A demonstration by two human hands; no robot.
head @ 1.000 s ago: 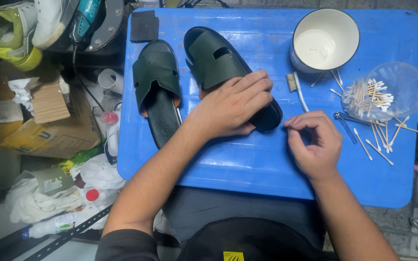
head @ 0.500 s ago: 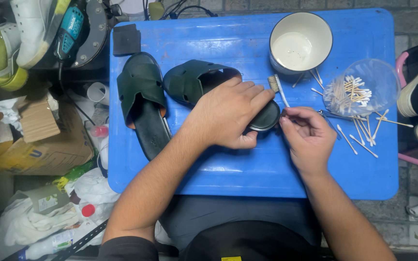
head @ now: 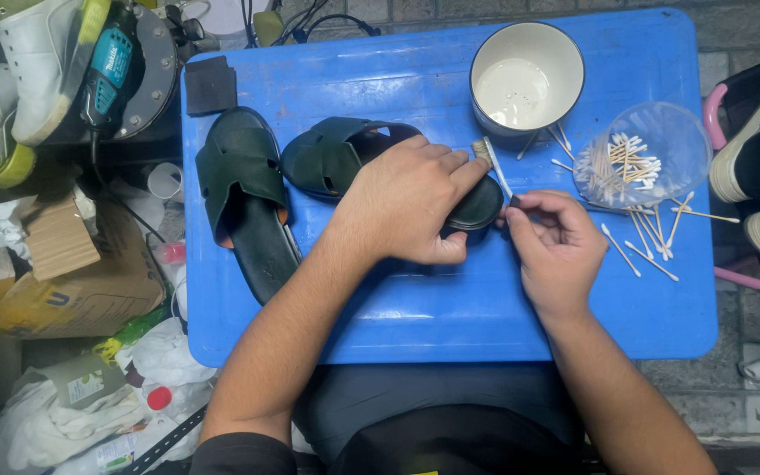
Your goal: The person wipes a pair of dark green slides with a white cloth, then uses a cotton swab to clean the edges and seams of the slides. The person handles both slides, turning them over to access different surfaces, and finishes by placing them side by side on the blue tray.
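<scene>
bare blue table [head: 450,317] near edge, bowl [head: 526,79], swab tub [head: 639,154] probably crowding right

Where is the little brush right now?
In the head view, the brush is right of centre on the blue table, pinched in the right hand, just below the white cup.

A dark green sandal [head: 345,158] lies flat on its sole, a small brush [head: 492,164] touching its heel.
</scene>
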